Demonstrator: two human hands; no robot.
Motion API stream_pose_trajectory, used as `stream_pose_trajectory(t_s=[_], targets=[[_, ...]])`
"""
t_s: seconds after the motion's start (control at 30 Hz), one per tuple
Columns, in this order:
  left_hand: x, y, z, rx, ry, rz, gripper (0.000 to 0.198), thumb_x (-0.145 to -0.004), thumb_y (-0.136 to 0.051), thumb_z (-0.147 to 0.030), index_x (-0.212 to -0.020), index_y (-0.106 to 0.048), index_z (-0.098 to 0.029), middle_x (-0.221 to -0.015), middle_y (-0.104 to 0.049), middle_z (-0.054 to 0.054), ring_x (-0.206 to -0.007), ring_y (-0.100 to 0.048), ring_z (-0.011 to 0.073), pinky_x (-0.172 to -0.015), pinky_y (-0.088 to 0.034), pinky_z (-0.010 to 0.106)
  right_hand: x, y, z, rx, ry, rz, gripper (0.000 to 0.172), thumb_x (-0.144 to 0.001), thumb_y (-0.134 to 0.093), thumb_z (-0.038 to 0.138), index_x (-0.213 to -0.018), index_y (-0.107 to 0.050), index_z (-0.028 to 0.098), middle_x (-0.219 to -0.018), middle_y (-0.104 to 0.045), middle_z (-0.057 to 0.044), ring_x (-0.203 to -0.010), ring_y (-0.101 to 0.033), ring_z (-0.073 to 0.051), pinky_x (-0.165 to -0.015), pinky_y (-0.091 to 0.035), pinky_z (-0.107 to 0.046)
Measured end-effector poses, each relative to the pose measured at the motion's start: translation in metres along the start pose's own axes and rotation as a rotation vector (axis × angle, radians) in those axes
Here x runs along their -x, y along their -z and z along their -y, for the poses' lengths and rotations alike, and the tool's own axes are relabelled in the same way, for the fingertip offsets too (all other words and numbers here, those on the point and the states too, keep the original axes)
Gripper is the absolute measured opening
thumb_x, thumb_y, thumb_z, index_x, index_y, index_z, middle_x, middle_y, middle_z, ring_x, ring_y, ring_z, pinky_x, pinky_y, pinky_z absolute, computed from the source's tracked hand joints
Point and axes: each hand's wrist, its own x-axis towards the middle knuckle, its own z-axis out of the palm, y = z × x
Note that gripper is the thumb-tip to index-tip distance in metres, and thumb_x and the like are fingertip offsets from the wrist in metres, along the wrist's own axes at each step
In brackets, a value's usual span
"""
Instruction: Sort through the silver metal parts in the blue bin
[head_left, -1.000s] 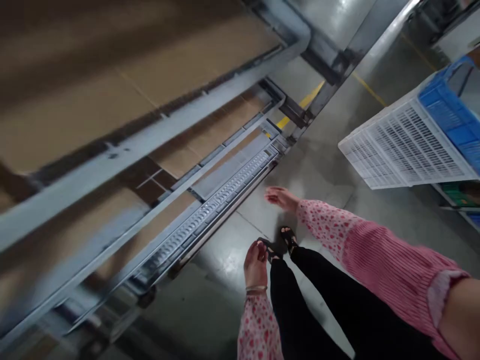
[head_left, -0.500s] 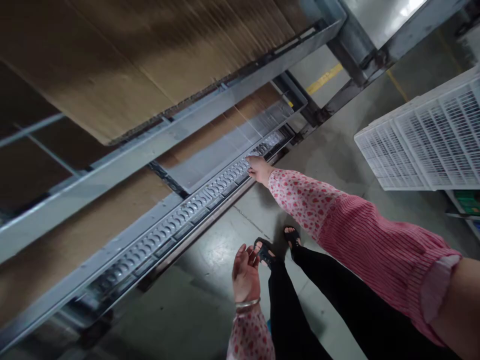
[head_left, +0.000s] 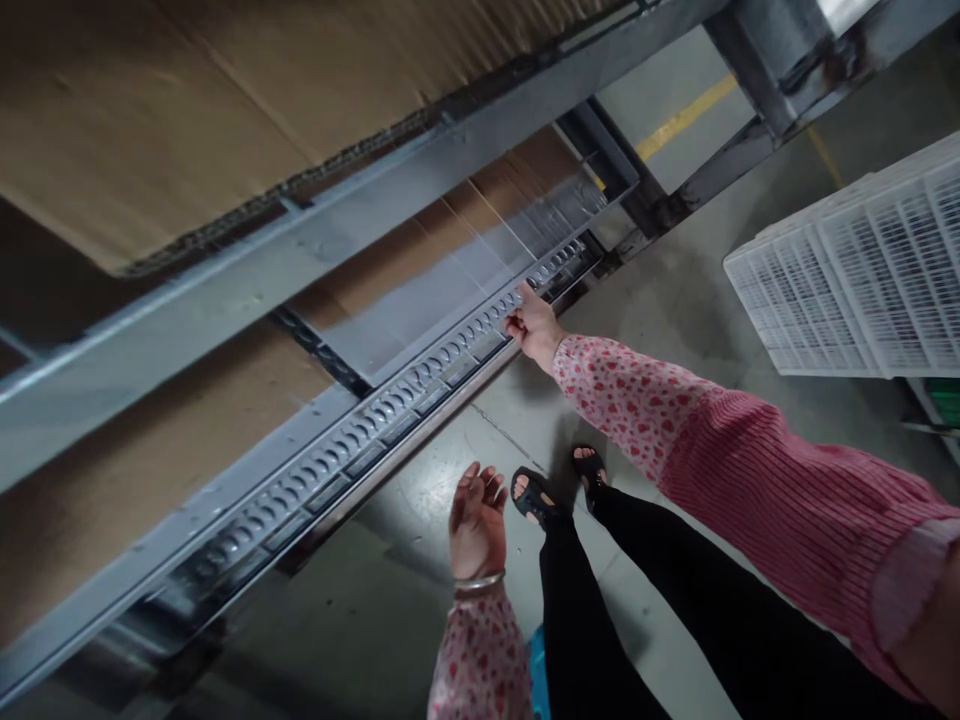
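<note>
My right hand [head_left: 535, 322] reaches to the far right part of a long metal rail on the rack. Its fingers are curled together at a row of shiny curved pieces [head_left: 360, 425] set along the rail. Whatever may be between those fingertips is too small to make out. Lower down, in front of the rail and apart from it, my left hand [head_left: 478, 522] is held palm up with loosely bent, parted fingers and nothing in it. A silver bangle [head_left: 478, 581] circles the left wrist.
Brown cardboard [head_left: 247, 110] lies on the upper rack level, behind a metal beam [head_left: 330, 250]. More cardboard [head_left: 217, 420] covers the lower level. White slatted crates [head_left: 855, 270] stand at the right. My feet in black sandals [head_left: 534, 498] are on the grey floor [head_left: 375, 600].
The view has shifted slightly. My right hand's fingers are more curled at the row of curved pieces. My left hand has drifted a little left and stays open.
</note>
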Motion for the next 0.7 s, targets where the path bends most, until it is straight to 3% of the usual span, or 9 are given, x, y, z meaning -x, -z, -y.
stream_pose_trajectory(t_s=[0.13, 0.27, 0.37, 0.47, 0.57, 0.63, 0.7], targets=[[-0.024, -0.016, -0.024, 0.019, -0.09, 0.096, 0.04, -0.064, -0.08, -0.041, -0.097, -0.068, -0.023, -0.095, -0.067, 0.003, -0.083, -0.061, 0.0134, -0.076, -0.045, 0.027, 0.006, 0.006, 0.007, -0.029, 0.036, -0.02, 0.023, -0.092, -0.058, 0.035, -0.079, -0.044, 0.02, -0.054, -0.043, 0.01, -0.038, -0.046, -0.004, -0.04, -0.03, -0.015], [-0.047, -0.046, -0.045, -0.048, -0.336, 0.222, 0.033, -0.077, -0.068, -0.042, -0.106, -0.065, -0.027, -0.119, -0.063, 0.006, -0.098, -0.061, 0.017, -0.082, -0.046, 0.029, 0.005, 0.01, 0.013, -0.047, 0.024, 0.124, 0.019, -0.092, -0.058, 0.028, -0.081, -0.046, 0.02, -0.055, -0.048, 0.009, -0.04, -0.051, -0.005, -0.042, -0.033, -0.015], [-0.064, -0.075, -0.057, -0.427, -0.716, 0.21, 0.047, -0.083, -0.058, -0.047, -0.125, -0.057, -0.026, -0.139, -0.052, 0.01, -0.123, -0.05, 0.0259, -0.101, -0.039, 0.043, 0.003, 0.011, 0.018, -0.017, 0.029, 0.252, 0.019, -0.095, -0.052, 0.026, -0.078, -0.048, 0.018, -0.055, -0.053, 0.007, -0.043, -0.053, -0.006, -0.045, -0.035, -0.015], [-0.081, -0.099, -0.064, -0.909, -0.948, 0.177, 0.061, -0.078, -0.064, -0.052, -0.127, -0.058, -0.016, -0.141, -0.047, 0.018, -0.137, -0.032, 0.0365, -0.114, -0.016, 0.055, 0.002, 0.011, 0.022, 0.008, 0.052, 0.317, 0.02, -0.093, -0.054, 0.028, -0.076, -0.05, 0.019, -0.053, -0.053, 0.006, -0.048, -0.055, -0.006, -0.048, -0.037, -0.015], [-0.093, -0.11, -0.065, -1.277, -1.046, 0.165, 0.067, -0.077, -0.063, -0.055, -0.129, -0.056, -0.012, -0.145, -0.041, 0.024, -0.139, -0.025, 0.0433, -0.112, -0.004, 0.063, 0.006, 0.014, 0.024, 0.023, 0.084, 0.353, 0.023, -0.091, -0.058, 0.034, -0.076, -0.051, 0.019, -0.054, -0.054, 0.006, -0.053, -0.057, -0.008, -0.05, -0.039, -0.016], [-0.098, -0.112, -0.063, -1.411, -1.062, 0.144, 0.07, -0.077, -0.063, -0.056, -0.131, -0.053, -0.012, -0.143, -0.042, 0.026, -0.136, -0.028, 0.0459, -0.11, -0.008, 0.067, 0.011, 0.019, 0.023, 0.014, 0.111, 0.37, 0.023, -0.089, -0.06, 0.036, -0.076, -0.052, 0.019, -0.055, -0.056, 0.005, -0.054, -0.058, -0.009, -0.049, -0.039, -0.016], [-0.099, -0.111, -0.06, -1.422, -0.988, 0.109, 0.069, -0.075, -0.066, -0.055, -0.128, -0.056, -0.011, -0.135, -0.049, 0.027, -0.132, -0.034, 0.048, -0.107, -0.016, 0.068, 0.02, 0.027, 0.02, -0.007, 0.133, 0.382, 0.024, -0.088, -0.06, 0.037, -0.076, -0.052, 0.019, -0.056, -0.057, 0.005, -0.053, -0.057, -0.008, -0.048, -0.039, -0.016]])
